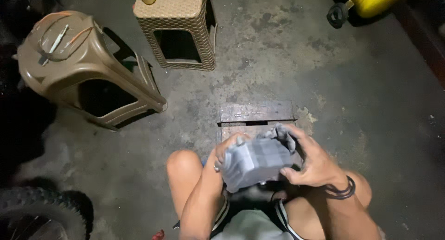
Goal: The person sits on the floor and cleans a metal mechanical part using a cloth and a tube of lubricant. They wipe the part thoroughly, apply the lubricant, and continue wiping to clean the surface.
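Note:
Above my knees I hold a grey metal block (257, 162), a finned, engine-like part. My left hand (224, 153) grips its left side, fingers curled over the top edge, with a ring showing on one finger. My right hand (311, 162) clasps the right side and presses a grey rag (282, 133) against the part's top. Dark bands circle my right wrist. The underside of the part is hidden.
A small wooden block platform (256, 114) lies on the concrete floor just beyond my hands. A brown plastic stool (79, 64) with tools on it stands at the left, a woven-pattern stool (181, 22) behind. A tyre (44, 212) sits lower left, a yellow container (371, 1) upper right.

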